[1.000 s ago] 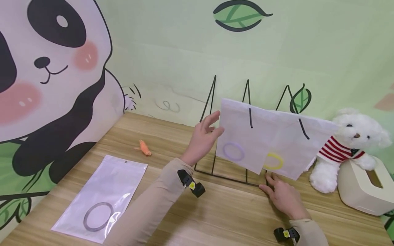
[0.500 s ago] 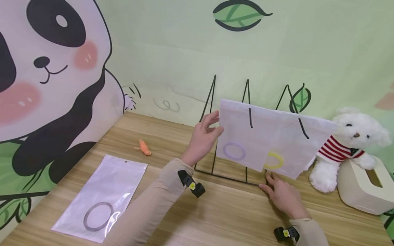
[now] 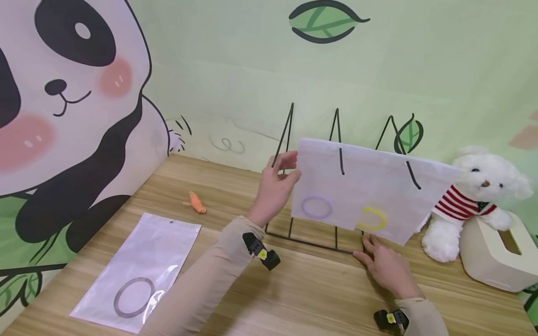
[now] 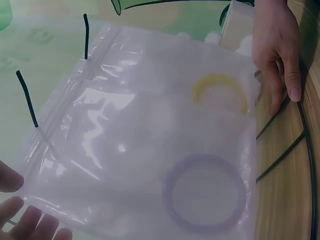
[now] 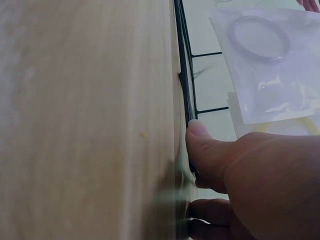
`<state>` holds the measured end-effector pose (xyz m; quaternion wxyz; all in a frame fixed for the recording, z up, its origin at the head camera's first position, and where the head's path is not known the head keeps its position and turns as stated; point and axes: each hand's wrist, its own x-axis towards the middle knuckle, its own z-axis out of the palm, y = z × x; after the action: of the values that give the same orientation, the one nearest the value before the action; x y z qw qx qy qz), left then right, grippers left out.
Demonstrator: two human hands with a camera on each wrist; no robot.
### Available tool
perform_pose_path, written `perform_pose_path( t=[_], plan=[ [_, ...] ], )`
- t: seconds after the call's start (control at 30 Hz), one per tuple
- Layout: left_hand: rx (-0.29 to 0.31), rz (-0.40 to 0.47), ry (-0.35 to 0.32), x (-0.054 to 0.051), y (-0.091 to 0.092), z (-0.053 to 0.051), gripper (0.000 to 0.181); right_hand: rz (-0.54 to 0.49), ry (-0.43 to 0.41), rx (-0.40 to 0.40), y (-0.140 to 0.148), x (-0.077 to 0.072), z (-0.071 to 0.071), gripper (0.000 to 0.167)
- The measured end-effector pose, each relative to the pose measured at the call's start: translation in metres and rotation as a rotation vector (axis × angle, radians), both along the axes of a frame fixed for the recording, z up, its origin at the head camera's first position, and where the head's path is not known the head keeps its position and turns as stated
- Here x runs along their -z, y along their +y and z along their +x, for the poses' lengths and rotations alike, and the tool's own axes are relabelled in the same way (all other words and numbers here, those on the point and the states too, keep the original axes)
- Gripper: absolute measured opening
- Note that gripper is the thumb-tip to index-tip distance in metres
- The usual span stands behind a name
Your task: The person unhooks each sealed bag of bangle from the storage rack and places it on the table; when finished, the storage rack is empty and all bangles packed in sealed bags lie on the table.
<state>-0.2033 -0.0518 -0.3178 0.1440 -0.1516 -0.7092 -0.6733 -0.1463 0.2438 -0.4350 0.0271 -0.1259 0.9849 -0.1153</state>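
Note:
Two clear-and-white bags hang from hooks of a black wire rack (image 3: 311, 242). The left one (image 3: 319, 179) shows a purple ring (image 4: 205, 227), and the right one (image 3: 399, 186), partly overlapped by it, a yellow ring (image 3: 384, 219). My left hand (image 3: 273, 189) is at the left bag's outer edge, fingertips (image 4: 31, 220) touching it, thumb and fingers apart. Low at the front, my right hand (image 3: 386, 268) grips the rack's base bar, thumb (image 5: 200, 137) on the bar and fingers on the other side, partly hidden.
A similar bag (image 3: 155, 252) with a grey ring lies on the table (image 3: 294, 298) at the left. Behind it is a small orange object (image 3: 196, 203). A white teddy bear (image 3: 443, 238) in a striped shirt leans by a cream tissue box (image 3: 483, 261) at the right.
The left bag's lower edge has swung up and to the left, and its bottom now hangs straighter. My left hand has shifted slightly left. The right hand stays on the rack.

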Motion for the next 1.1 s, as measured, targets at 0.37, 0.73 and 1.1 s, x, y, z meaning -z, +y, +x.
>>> perform_pose_path(
  t=[0.37, 0.73, 1.1],
  plan=[
    [-0.035, 0.079, 0.07, 0.0007, 0.0024, -0.0025, 0.026, -0.013, 0.021, 0.0, 0.0012, 0.0007, 0.0003, 0.062],
    [-0.014, 0.132, 0.077, -0.002, 0.0044, -0.0024, 0.02, -0.031, 0.08, -0.02, 0.0018, 0.0032, -0.0005, 0.058],
    [0.025, 0.126, 0.015, -0.0046, 0.004, 0.0015, 0.022, -0.016, 0.111, -0.036, 0.002, 0.0043, 0.0, 0.056]
  ],
)
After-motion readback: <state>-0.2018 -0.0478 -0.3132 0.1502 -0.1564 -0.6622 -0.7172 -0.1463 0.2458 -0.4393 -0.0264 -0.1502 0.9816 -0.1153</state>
